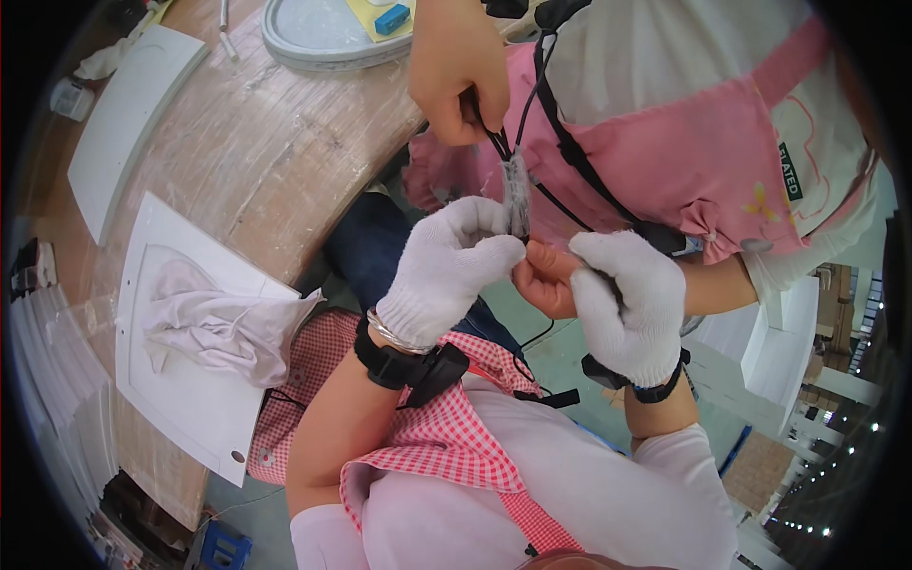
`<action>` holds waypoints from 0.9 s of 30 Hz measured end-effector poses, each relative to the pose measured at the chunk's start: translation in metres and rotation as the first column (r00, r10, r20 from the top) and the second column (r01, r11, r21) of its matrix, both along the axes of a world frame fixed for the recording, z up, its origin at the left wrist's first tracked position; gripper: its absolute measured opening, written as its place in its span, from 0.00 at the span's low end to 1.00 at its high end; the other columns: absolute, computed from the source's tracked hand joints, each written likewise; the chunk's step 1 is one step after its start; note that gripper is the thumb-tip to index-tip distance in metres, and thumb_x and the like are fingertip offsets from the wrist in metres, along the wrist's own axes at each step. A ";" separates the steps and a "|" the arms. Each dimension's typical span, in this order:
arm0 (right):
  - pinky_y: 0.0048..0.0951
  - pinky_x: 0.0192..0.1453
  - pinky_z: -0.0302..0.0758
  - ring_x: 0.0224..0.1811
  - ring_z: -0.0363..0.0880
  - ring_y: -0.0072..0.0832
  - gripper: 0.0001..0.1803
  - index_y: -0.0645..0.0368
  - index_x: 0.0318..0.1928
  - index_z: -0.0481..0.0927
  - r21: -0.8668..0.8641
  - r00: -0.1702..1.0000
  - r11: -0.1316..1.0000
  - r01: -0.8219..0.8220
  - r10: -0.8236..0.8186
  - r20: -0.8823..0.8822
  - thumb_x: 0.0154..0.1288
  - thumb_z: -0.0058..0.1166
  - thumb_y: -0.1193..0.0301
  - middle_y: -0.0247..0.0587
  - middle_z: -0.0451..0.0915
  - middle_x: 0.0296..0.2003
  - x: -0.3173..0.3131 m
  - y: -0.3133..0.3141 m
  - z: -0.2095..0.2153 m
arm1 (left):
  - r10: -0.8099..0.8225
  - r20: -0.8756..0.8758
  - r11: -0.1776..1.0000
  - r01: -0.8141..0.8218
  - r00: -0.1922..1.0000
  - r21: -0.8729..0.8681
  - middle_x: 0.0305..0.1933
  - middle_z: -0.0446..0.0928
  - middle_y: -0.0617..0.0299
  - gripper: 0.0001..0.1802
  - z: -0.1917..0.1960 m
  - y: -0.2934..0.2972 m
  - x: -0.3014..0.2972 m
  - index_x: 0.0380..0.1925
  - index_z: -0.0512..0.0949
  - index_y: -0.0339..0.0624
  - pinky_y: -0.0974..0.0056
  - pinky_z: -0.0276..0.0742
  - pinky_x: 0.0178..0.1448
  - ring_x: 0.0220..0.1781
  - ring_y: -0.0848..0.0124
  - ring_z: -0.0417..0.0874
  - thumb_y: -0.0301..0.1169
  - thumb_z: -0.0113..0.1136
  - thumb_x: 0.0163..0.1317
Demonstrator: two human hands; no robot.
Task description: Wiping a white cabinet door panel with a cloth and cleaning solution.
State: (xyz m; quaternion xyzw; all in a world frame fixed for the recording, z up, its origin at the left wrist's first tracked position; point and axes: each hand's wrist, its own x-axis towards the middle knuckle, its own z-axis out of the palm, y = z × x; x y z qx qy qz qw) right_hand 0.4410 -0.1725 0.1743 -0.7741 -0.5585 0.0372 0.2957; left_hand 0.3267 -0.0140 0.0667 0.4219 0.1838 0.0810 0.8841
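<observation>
My left hand (442, 271), in a white knit glove, pinches the lower part of a grey, fuzzy-looking wrapped bundle (516, 195) with thin black cables (500, 142) running from its top. My right hand (635, 309), gloved the same way, is curled beside a co-worker's bare hand (551, 277); what its fingers hold, if anything, is hidden. That co-worker's hand is at the bundle's bottom end, against my left fingertips. Above, the co-worker's other hand (464, 81) grips the black cables. Black straps with small devices sit on both my wrists.
A curved wooden table (285, 190) lies to the left. On it are a white panel (204, 399) with a crumpled cloth (214, 318), a curved white piece (133, 123) and a round grey tray (285, 43). The co-worker in a pink apron (655, 133) stands close opposite.
</observation>
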 end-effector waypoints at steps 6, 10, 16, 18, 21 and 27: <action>0.38 0.29 0.75 0.26 0.81 0.40 0.11 0.50 0.46 0.86 -0.114 0.990 0.993 0.026 -0.010 0.138 0.63 0.68 0.67 0.39 0.79 0.27 0.003 -0.006 0.003 | -0.015 0.015 0.998 0.016 1.000 -0.065 0.40 0.81 0.66 0.07 0.003 0.000 -0.002 0.44 0.79 0.35 0.68 0.81 0.49 0.41 0.78 0.82 0.23 0.65 0.68; 0.38 0.28 0.75 0.25 0.81 0.39 0.13 0.49 0.47 0.86 -0.195 0.980 0.981 0.023 0.016 0.198 0.62 0.68 0.65 0.37 0.77 0.26 0.005 -0.007 0.008 | -0.038 0.003 0.998 0.039 0.999 -0.057 0.40 0.82 0.66 0.07 0.003 -0.002 -0.002 0.44 0.79 0.35 0.68 0.82 0.49 0.41 0.78 0.83 0.24 0.64 0.69; 0.38 0.28 0.74 0.27 0.81 0.37 0.13 0.47 0.47 0.87 -0.172 0.979 0.985 0.010 0.026 0.204 0.61 0.68 0.65 0.36 0.77 0.26 0.003 -0.006 0.006 | 0.020 -0.005 0.999 -0.020 1.000 -0.050 0.35 0.83 0.65 0.07 0.003 -0.006 -0.002 0.44 0.81 0.35 0.71 0.76 0.39 0.31 0.78 0.80 0.23 0.63 0.67; 0.39 0.28 0.74 0.27 0.81 0.37 0.12 0.47 0.46 0.87 -0.136 0.981 0.991 0.015 0.012 0.193 0.61 0.68 0.66 0.36 0.76 0.25 0.002 -0.006 0.003 | 0.034 0.002 0.996 -0.034 0.999 -0.079 0.34 0.83 0.65 0.07 0.003 -0.007 -0.003 0.44 0.81 0.36 0.71 0.76 0.38 0.31 0.78 0.80 0.23 0.63 0.67; 0.38 0.28 0.74 0.26 0.81 0.37 0.11 0.47 0.45 0.87 -0.143 0.981 0.990 -0.008 0.036 0.189 0.60 0.69 0.67 0.36 0.76 0.24 0.002 -0.002 0.002 | 0.035 -0.014 0.996 -0.036 0.999 -0.081 0.34 0.83 0.65 0.06 0.006 -0.006 -0.005 0.43 0.82 0.36 0.71 0.75 0.38 0.31 0.78 0.81 0.22 0.64 0.67; 0.37 0.26 0.74 0.24 0.80 0.37 0.11 0.46 0.44 0.86 -0.105 0.973 0.993 0.054 -0.028 0.231 0.59 0.69 0.68 0.36 0.76 0.25 0.000 -0.001 -0.005 | 0.057 -0.030 0.997 -0.059 0.998 -0.057 0.34 0.83 0.65 0.04 0.007 -0.007 -0.004 0.41 0.82 0.36 0.71 0.76 0.38 0.31 0.78 0.81 0.23 0.63 0.68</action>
